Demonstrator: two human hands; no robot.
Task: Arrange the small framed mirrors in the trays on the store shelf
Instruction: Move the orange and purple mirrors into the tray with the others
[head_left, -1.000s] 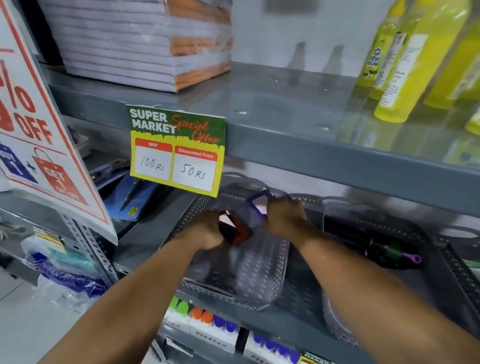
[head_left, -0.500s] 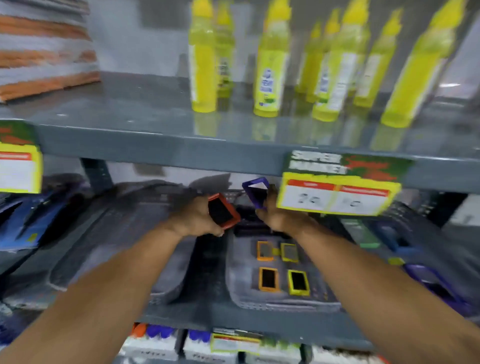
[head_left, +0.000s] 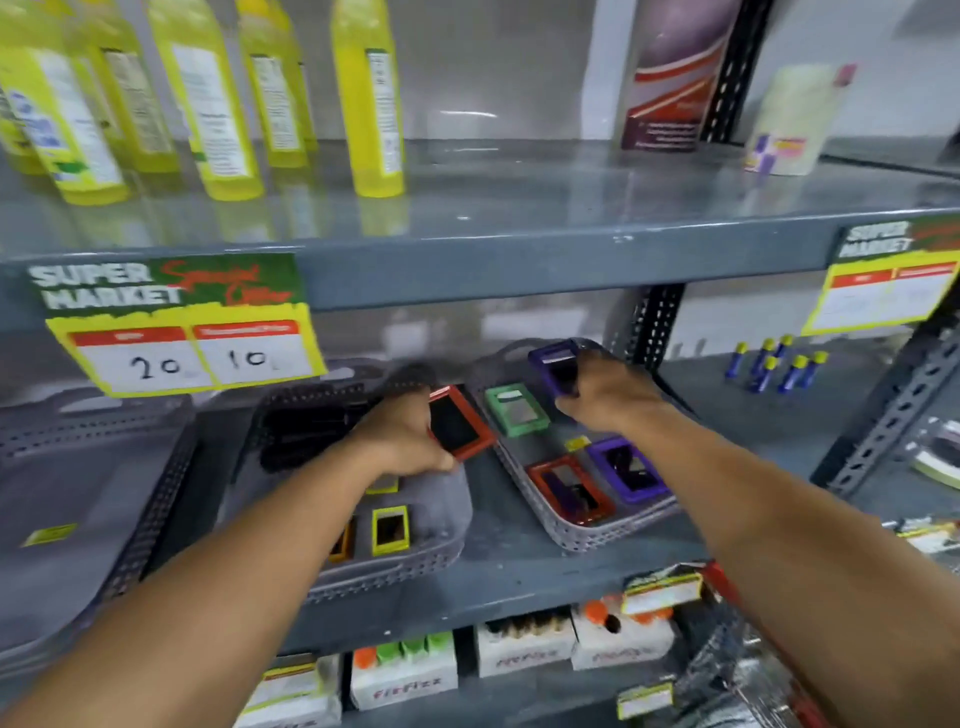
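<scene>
We hold a mirror in each hand over the middle shelf (head_left: 519, 566). Our left hand (head_left: 402, 441) grips the red-framed mirror (head_left: 460, 422), tilted, above the gap between the two grey trays. Our right hand (head_left: 605, 395) pinches the purple-framed mirror (head_left: 556, 364) near the back of the right tray (head_left: 587, 538).

The main risk, as we judge it, is crowding. The right tray already carries a green mirror (head_left: 517, 410), a red one (head_left: 569, 491) and a purple one (head_left: 626, 470); setting ours down carelessly could knock frame against frame or leave one lying askew on another. The red-framed mirror sits over the bare shelf between trays, so a slip would drop it outside either. The left tray (head_left: 415, 564) holds smaller yellow-framed mirrors (head_left: 389, 530), partly hidden by our forearm, and mixing sizes there would spoil the arrangement.

Both arms reach forward under the upper shelf (head_left: 467, 270), forearms converging, wrists bent slightly down, fingers closed on the frames.
</scene>
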